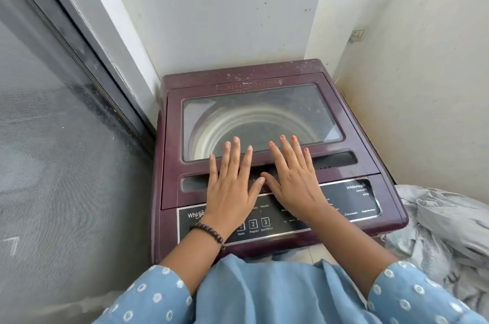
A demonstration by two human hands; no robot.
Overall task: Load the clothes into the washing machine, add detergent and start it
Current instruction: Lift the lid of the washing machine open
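Grip: both hands flat, fingers spread, grasping nothing | left hand (230, 186), right hand (293, 180) over closed lid (264, 162) | washing machine (391, 217); clothes (444, 225) right

Centre frame, the washing machine (267, 154) is maroon, its control panel (277, 213) black with white lettering; lower frame, sleeves (148, 294) are light blue with white ring dots; lower left wrist bracelet (209, 231) dark brown; fingernails (293, 138) orange; right edge, crumpled cloth (444, 231) pale grey
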